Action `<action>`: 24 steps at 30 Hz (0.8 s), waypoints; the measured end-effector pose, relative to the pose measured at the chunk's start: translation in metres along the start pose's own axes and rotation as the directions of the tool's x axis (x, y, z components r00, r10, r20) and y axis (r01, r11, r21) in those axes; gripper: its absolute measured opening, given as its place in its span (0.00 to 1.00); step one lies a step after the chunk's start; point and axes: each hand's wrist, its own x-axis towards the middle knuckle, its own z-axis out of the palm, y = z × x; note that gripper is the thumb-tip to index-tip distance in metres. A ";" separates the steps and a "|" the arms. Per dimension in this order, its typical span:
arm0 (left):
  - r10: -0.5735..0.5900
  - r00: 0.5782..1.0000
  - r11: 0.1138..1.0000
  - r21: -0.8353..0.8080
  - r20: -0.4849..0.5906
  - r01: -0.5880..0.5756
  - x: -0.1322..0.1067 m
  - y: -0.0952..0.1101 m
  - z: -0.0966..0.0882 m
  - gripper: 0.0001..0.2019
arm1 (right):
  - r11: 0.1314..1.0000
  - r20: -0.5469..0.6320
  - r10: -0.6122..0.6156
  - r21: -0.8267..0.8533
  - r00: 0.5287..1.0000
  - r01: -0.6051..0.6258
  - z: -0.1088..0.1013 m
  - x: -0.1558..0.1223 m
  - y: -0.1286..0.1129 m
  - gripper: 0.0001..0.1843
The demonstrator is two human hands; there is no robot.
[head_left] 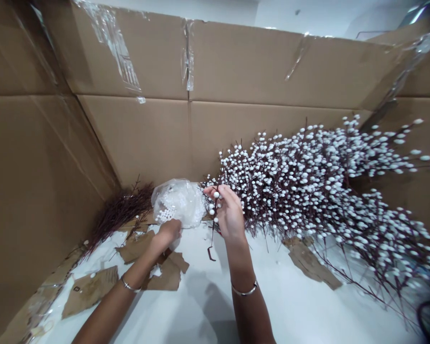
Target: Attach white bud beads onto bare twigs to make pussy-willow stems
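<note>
Beaded stem (pixel 212 229) is gripped in the right hand (pixel 229 212), just beside the heaped white-budded branches (pixel 308 191); the left hand (pixel 168 234), held apart, is pressed against a clear plastic bag (pixel 188 200) of white beads (pixel 166 215).

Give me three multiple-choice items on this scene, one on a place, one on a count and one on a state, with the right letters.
1. Where is the left hand?
A. Against a clear plastic bag
B. On the cardboard wall
C. Among the budded branches

2. How many wrists wear a metal bangle?
A. None
B. One
C. Two

3. What is the right hand doing?
A. Holding a budded twig
B. Lying open and empty
C. Gripping a cardboard scrap

1: A, the clear plastic bag of white beads meets that hand.
2: C, each wrist shows one.
3: A, a thin dark twig with white buds runs through its fingers.
</note>
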 end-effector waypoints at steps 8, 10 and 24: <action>0.137 0.978 0.963 -0.212 -0.159 -0.170 -0.003 0.013 -0.031 0.04 | 0.985 0.198 0.096 -0.162 0.975 -0.064 0.011 -0.006 0.009 0.12; 0.144 0.940 0.925 -0.294 -0.309 -0.239 -0.013 0.021 -0.055 0.10 | 0.976 0.254 0.108 -0.212 0.961 -0.054 0.013 -0.008 0.012 0.12; -0.011 0.787 0.374 -0.732 -0.617 -0.569 -0.075 0.055 -0.101 0.14 | 0.955 0.411 0.113 -0.297 0.904 0.016 0.029 -0.020 0.018 0.16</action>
